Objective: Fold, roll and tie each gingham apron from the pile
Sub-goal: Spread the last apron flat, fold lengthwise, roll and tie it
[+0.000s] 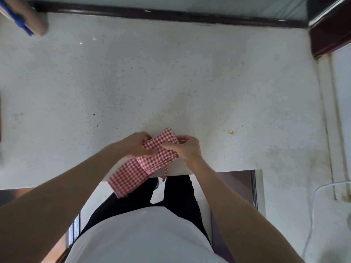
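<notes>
No brand, label or writing can be read anywhere in the view. At the upper left of the frame a tan cardboard tube with a blue strip (28,18) is cut off by the edge, so what it is stays unclear. At the lower right a thin white cable (311,221) loops down and out of view.

The red-and-white gingham cloth apron (152,158) lies at the lower centre of the frame, on the near edge of the pale speckled stone counter (171,73). It is folded into a narrow, layered band running diagonally: its upper end sits on the counter between the hands, and its lower left end hangs past the counter edge over the person's dark trousers. A thin gingham tie string (165,172) dangles from the fold (its end is blurred).

The left hand (135,144) has its fingers curled round the band's left side. The right hand (187,149) pinches the folded layers from the right, thumb lying across the cloth.
</notes>
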{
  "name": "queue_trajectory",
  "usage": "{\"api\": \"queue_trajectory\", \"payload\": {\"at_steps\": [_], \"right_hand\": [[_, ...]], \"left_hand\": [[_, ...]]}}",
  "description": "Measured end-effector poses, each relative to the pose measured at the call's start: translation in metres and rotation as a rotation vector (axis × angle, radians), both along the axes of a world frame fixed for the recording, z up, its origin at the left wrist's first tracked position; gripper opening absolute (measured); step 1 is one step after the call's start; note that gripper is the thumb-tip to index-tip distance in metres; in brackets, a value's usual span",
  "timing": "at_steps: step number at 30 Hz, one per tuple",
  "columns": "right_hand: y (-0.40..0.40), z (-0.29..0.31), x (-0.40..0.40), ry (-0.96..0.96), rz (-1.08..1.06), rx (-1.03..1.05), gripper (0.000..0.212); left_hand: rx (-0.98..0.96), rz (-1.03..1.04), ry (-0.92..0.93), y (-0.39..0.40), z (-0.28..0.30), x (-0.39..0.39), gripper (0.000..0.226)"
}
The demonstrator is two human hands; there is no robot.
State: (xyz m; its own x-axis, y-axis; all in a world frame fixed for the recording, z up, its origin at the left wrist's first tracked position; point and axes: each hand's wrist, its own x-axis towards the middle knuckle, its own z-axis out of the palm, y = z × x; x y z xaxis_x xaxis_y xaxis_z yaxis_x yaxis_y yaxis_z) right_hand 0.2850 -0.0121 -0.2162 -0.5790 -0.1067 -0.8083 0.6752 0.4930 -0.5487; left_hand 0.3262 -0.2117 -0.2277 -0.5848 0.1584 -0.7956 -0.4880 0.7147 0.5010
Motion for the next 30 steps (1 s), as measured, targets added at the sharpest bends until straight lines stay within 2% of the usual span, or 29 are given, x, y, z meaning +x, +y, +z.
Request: {"api": "queue_trajectory", "payload": {"at_steps": [2, 3, 6, 8, 11, 14, 16, 19, 23, 25, 28, 30], "right_hand": [[0.005, 0.010, -0.015, 0.042, -0.032, -0.081, 0.049], [0.006, 0.015, -0.023, 0.077, -0.044, -0.132, 0.040], [0.009, 0.038, -0.047, 0.147, -0.111, -0.235, 0.029], [0.012, 0.052, -0.061, 0.177, -0.215, -0.280, 0.030], [0.021, 0.071, -0.075, 0.161, -0.300, -0.320, 0.046], [0.030, 0.088, -0.079, 0.040, -0.045, -0.350, 0.085], [0.035, 0.098, -0.078, 0.019, 0.050, -0.382, 0.090], [0.046, 0.120, -0.090, 0.108, -0.085, -0.406, 0.084], [0.064, 0.149, -0.114, 0.245, -0.330, -0.484, 0.082], [0.071, 0.158, -0.123, 0.288, -0.418, -0.483, 0.072], [0.089, 0.173, -0.138, 0.326, -0.389, -0.505, 0.058], [0.100, 0.179, -0.147, 0.327, -0.261, -0.517, 0.071]], "left_hand": [[0.106, 0.031, -0.032, -0.002, 0.009, -0.007, 0.106], [0.166, 0.087, -0.033, -0.001, 0.012, -0.011, 0.111], [0.462, 0.308, -0.088, 0.016, 0.021, -0.024, 0.085], [0.623, 0.460, -0.126, 0.031, 0.031, -0.034, 0.078], [0.682, 0.642, -0.123, 0.048, 0.051, -0.053, 0.104], [0.658, 0.741, -0.026, 0.058, 0.074, -0.074, 0.119], [0.620, 0.787, 0.040, 0.063, 0.089, -0.086, 0.124], [0.673, 0.725, 0.081, 0.072, 0.113, -0.104, 0.118], [0.776, 0.535, 0.015, 0.089, 0.150, -0.123, 0.086], [0.782, 0.496, 0.004, 0.098, 0.161, -0.130, 0.075], [0.772, 0.498, 0.041, 0.110, 0.175, -0.142, 0.072], [0.782, 0.499, 0.070, 0.113, 0.181, -0.148, 0.077]]}}
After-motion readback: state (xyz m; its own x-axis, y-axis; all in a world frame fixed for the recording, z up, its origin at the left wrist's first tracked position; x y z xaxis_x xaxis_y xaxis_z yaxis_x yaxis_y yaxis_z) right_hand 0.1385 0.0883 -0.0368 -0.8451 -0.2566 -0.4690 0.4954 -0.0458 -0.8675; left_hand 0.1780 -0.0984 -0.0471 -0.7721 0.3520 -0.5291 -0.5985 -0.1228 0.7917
